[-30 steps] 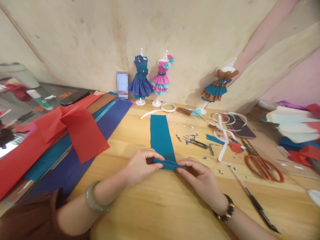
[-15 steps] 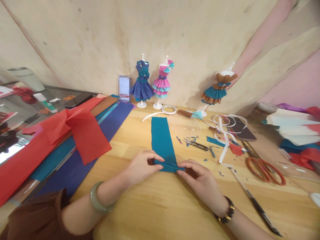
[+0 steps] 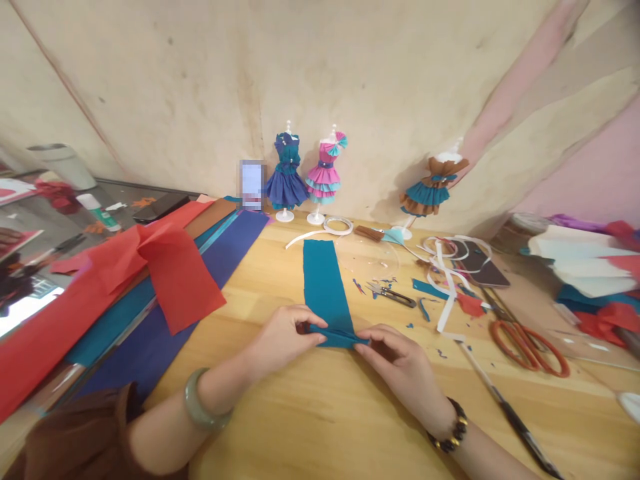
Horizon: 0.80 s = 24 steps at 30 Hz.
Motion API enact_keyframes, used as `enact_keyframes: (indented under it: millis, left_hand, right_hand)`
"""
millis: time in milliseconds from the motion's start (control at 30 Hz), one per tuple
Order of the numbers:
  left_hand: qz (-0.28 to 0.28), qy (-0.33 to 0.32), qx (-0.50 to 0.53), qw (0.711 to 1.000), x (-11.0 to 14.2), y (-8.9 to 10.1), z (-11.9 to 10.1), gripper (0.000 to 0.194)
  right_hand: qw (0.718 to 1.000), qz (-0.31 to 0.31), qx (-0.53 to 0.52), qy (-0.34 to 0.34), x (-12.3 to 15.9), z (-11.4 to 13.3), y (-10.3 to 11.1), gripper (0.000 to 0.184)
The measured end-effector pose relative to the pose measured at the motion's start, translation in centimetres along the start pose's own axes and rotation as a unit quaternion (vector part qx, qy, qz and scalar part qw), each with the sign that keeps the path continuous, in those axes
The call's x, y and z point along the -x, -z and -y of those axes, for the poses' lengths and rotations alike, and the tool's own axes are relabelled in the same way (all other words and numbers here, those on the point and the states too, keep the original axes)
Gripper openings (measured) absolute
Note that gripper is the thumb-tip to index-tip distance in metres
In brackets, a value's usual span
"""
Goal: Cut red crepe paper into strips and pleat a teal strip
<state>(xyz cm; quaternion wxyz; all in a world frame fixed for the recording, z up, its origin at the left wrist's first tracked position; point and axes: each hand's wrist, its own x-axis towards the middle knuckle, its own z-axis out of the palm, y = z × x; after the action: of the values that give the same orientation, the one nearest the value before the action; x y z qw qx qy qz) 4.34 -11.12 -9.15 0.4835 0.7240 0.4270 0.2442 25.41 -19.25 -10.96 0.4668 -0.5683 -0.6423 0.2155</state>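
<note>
A strip of teal crepe paper lies lengthwise on the wooden table, its near end gathered into narrow folds. My left hand pinches the left side of the folded end between thumb and fingers. On the opposite side, my right hand pinches the right corner of the same folds. The far end of the strip rests flat and unfolded. Small thread snips lie just right of the strip among teal scraps.
Red paper and blue paper sheets are piled at left. Three dress forms, including a pink one, stand by the wall. Orange-handled scissors, a pen and curled white tape lie at right.
The view has shifted slightly, so the scene sits a little lower. Both hands keep their pinch on the teal paper's folded end, with hardly any movement.
</note>
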Motion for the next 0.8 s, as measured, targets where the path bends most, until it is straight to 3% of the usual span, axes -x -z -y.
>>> enact_keyframes:
  millis: [300,567,800]
  left_hand:
    - [0.013,0.025,0.038,0.999,0.06,0.61,-0.83,0.022]
    - [0.014,0.038,0.053,0.998,-0.19,0.56,-0.30,0.021]
    - [0.006,-0.022,-0.019,1.000,-0.27,0.58,-0.41,0.016]
  right_hand:
    - [0.999,0.001,-0.045,-0.012,-0.13,0.13,0.24,0.015]
    - [0.999,0.006,-0.033,-0.009,-0.01,-0.19,0.21,0.014]
    - [1.000,0.019,-0.016,-0.006,-0.07,0.02,0.24,0.014]
